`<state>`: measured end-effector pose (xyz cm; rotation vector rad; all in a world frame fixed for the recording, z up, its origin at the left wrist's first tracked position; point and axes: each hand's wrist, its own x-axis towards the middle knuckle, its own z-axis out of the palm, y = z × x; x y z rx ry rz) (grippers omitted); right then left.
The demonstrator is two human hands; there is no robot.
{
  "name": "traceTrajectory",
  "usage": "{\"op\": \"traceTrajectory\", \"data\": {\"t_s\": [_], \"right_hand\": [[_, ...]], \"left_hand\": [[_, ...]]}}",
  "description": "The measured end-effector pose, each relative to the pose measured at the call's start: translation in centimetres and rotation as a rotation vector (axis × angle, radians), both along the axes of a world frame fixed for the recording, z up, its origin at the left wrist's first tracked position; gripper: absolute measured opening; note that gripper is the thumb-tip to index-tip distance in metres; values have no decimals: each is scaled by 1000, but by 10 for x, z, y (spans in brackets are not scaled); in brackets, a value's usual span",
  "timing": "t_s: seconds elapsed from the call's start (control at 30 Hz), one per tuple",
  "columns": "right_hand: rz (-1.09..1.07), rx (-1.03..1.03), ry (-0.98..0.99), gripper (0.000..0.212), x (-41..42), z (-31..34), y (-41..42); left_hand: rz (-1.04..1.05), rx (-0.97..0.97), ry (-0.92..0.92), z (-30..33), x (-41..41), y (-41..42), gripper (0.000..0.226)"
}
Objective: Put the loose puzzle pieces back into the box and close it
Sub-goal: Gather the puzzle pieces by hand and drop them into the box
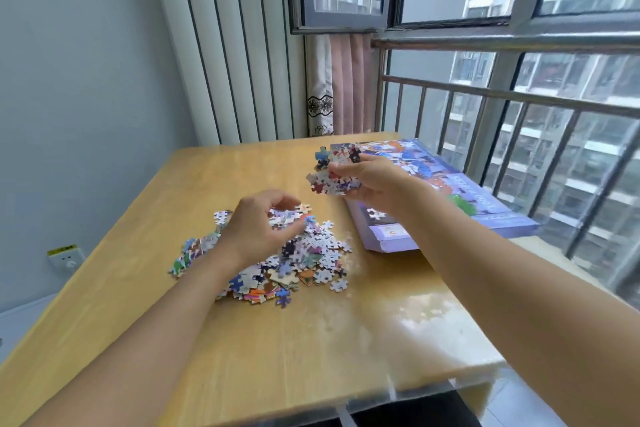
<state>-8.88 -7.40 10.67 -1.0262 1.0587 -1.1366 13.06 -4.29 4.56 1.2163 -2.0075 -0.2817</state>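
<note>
loose puzzle pieces [298,260] lie in a flat heap mid-table: small interlocking card shapes, some face up in blue, orange and green print, many face down showing pale grey-white backs. left hand [258,227] sits on the far side of the heap, fingers curled, pinching a few pieces off the top. right hand [372,177] is raised above the table's far right, fingers and thumb clamped round a handful of pieces [334,168], held over the near edge of the puzzle box [446,191]. box is lavender cardboard, rectangular, lying flat at the table's right edge next to the metal railing [519,104]; its top carries a colourful picture and white lettering seen upside down, too blurred to read; a small orange logo on the side panel, also unreadable. whether the box is open cannot be told. table [346,340] is light wood with a glossy finish.
</note>
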Motion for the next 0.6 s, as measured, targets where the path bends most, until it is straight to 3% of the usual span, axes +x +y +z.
{"op": "traceTrajectory", "data": {"t_s": [0.13, 0.2, 0.27, 0.37, 0.5, 0.6], "right_hand": [[-6, 23, -62, 36, -18, 12, 7], [2, 27, -68, 36, -25, 17, 12], [1, 35, -70, 34, -31, 21, 16], [-6, 39, -87, 38, -40, 27, 22], [7, 36, -100, 45, -47, 38, 37], [38, 20, -132, 46, -49, 46, 52]], "left_hand": [[-122, 101, -338, -12, -54, 1, 74], [-135, 77, -343, -19, -79, -4, 82], [-157, 47, -305, -23, -102, -11, 68], [-195, 4, -233, -25, -122, -23, 14], [-121, 34, -64, -7, -129, -29, 31], [-127, 108, 128, 9, -127, -38, 18]]}}
